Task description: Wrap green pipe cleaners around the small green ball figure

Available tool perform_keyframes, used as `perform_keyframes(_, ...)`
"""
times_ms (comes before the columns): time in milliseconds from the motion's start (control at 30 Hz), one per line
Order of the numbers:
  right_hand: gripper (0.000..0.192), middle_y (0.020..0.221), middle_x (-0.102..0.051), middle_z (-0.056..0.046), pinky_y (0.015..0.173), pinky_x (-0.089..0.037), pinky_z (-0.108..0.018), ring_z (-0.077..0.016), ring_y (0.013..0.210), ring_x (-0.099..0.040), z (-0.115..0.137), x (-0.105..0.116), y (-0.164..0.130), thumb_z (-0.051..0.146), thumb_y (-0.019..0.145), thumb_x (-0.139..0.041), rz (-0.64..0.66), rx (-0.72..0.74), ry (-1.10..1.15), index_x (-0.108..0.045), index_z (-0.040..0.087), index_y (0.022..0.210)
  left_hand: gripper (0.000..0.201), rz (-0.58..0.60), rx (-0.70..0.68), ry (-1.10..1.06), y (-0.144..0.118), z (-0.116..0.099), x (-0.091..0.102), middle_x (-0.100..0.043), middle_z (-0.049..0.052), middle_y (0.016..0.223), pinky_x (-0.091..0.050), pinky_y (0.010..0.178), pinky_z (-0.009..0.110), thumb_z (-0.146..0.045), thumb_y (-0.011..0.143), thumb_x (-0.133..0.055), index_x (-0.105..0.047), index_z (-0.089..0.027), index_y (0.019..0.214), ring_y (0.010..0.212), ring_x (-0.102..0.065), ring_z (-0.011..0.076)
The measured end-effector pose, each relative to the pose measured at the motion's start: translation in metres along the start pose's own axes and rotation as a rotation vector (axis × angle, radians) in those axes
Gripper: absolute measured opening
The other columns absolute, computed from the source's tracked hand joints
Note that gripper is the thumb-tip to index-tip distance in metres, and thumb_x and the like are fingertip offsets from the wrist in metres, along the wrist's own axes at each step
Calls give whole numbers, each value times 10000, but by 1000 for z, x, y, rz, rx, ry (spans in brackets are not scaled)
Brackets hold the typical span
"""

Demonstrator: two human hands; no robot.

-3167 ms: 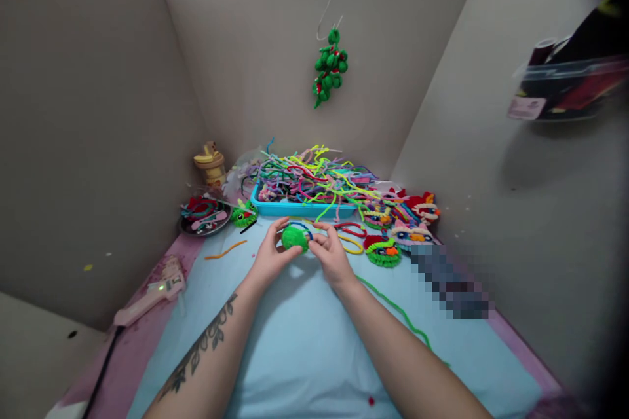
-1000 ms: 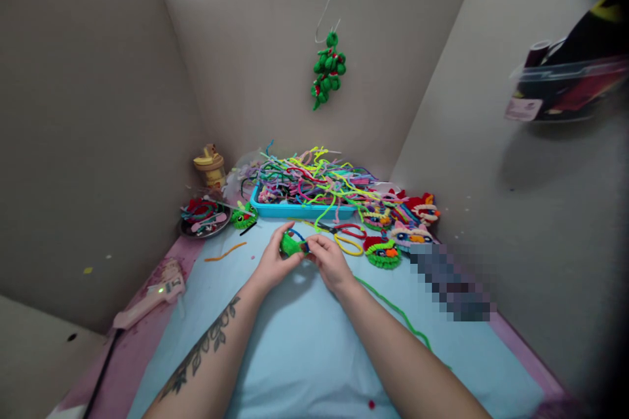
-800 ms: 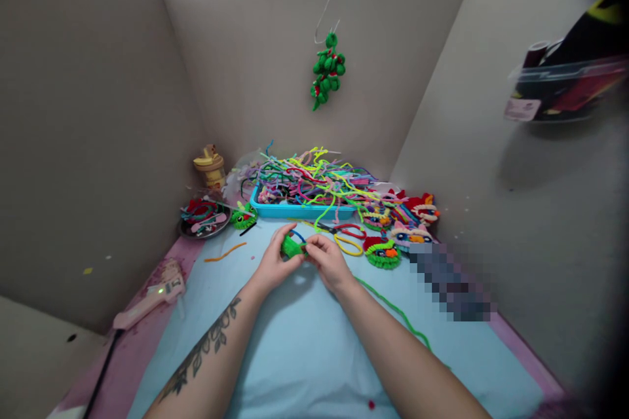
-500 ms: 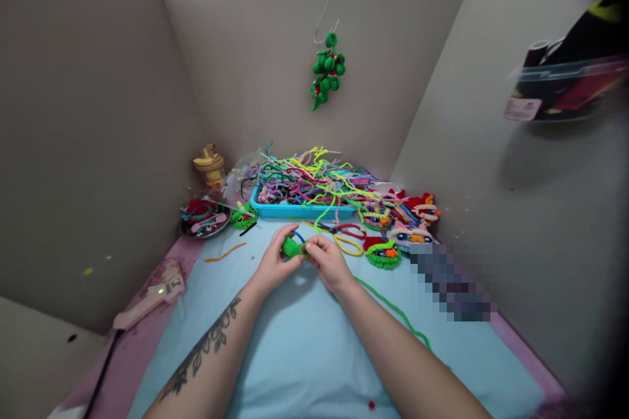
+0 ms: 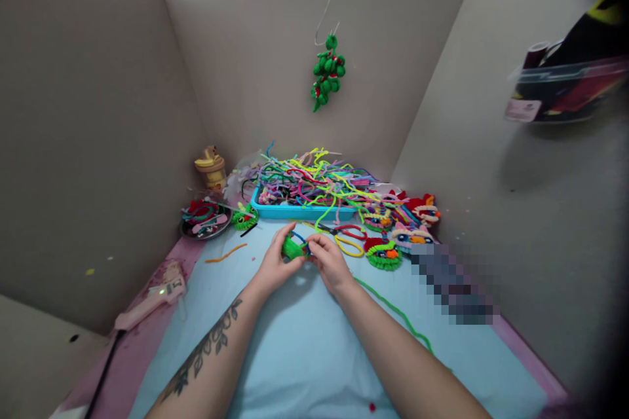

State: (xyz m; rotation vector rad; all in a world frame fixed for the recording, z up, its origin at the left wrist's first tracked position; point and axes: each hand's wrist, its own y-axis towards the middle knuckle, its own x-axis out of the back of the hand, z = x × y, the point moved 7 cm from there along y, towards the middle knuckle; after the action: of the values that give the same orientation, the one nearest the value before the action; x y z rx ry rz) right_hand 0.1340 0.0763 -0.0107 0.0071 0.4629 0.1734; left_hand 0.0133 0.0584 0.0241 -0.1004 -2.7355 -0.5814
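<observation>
Both hands meet on the green coil [image 5: 293, 248]: left hand [image 5: 273, 264] pinches its left side, right hand [image 5: 330, 263] its right end, coil lying crosswise between them.

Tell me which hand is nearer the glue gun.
Left. The left hand is between the glue gun and the right hand, which lies farther off; both hold the green piece.

A patch at four o'clock on the surface [image 5: 295, 366] is pixelated; the green coil [image 5: 293, 248] is half covered by fingers.
</observation>
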Motion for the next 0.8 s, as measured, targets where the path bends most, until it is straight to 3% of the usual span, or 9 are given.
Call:
perform_keyframes(200,177,677,-547,13,600,-388,-248,-126,637,-486,9,6,3,357,706,-629,-39,175,-267,-591,187,741,700,1,-60,69,-1,0,-3,-403,117,1308,-310,1011,415,-150,665,-612,-338,-214,1306,1220,-382,258)
perform_keyframes(333,183,656,-531,16,589,-362,-242,-122,625,-457,5,7,6,358,746,-575,-16,182,-400,-581,179,706,753,-4,-90,149,-1,-2,-4,-388,135,1305,-301,1017,421,-142,657,-608,-274,-192,1330,1219,-381,255)
perform_keyframes(533,228,623,-543,22,589,-358,-253,-125,599,-467,-2,9,9,403,727,-590,-8,121,-363,-602,177,706,847,-85,-157,256,-1,-4,3,-300,141,1372,-267,1040,438,-124,650,-593,-162,-205,1375,1272,-311,263)
perform_keyframes(700,300,871,-637,-34,672,-403,-281,-161,757,-541,9,8,6,408,718,-612,-34,129,-279,-647,200,931,908,10,-192,330,-4,-6,-4,-268,133,1416,-252,1057,437,-82,654,-557,-65,-215,1405,1307,-259,255)
perform_keyframes(800,278,763,-626,-15,659,-411,-276,-150,706,-541,9,4,5,393,695,-643,-13,105,-223,-652,200,895,907,59,-230,388,-7,-9,-8,-236,124,1437,-241,1065,440,-54,649,-531,-67,-219,1410,1326,-214,254)
